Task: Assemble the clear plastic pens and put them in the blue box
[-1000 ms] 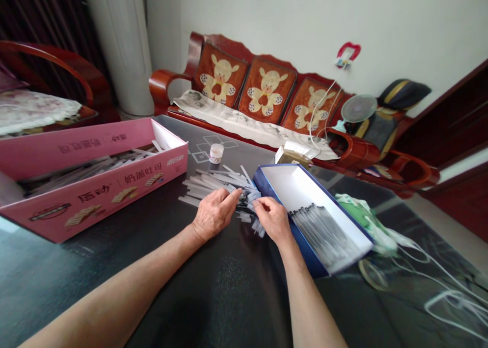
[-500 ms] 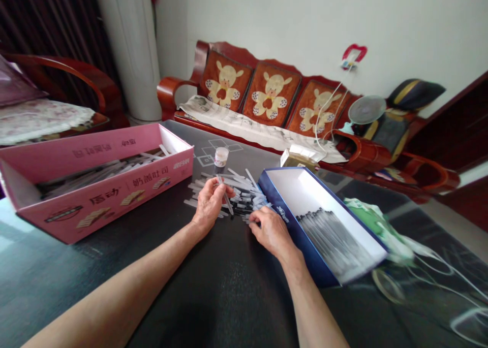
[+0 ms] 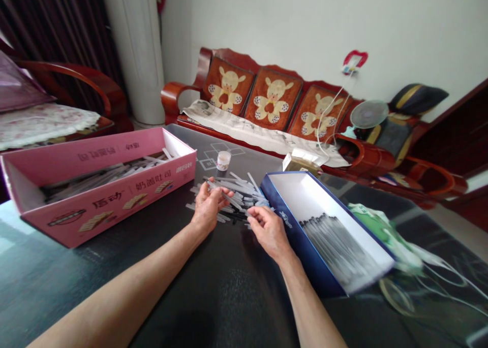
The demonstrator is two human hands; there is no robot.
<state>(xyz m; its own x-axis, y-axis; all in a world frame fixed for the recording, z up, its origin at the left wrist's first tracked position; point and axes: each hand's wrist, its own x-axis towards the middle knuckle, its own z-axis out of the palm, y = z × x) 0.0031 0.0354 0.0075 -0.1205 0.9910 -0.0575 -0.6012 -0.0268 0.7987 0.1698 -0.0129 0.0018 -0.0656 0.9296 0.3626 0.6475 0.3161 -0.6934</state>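
A loose pile of slim translucent plastic tubes (image 3: 244, 186), some with dark parts, lies on the dark table between my hands. My left hand (image 3: 208, 206) is closed at the pile's left side, with a slim tube between thumb and fingers. At the near right edge of the pile, my right hand (image 3: 268, 229) has its thumb and fingertips pinched together; what is in them is too small to make out. Beside it stands a blue box (image 3: 275, 200) with a white inside, holding neatly lined-up tubes (image 3: 335, 244) with dark ends.
To the left is a long pink box (image 3: 125, 200) with more tubes (image 3: 102, 175) in it. A small white-lidded jar (image 3: 223, 160) stands behind the pile. Right of the blue box lie a green and white plastic bag (image 3: 381, 233) and cables. A wooden sofa (image 3: 183, 91) is beyond the table.
My left hand's fingers have shifted, and the tube that pointed down from them no longer hangs there. My right hand's fingertips have lifted slightly from the table. The view has tilted a little.
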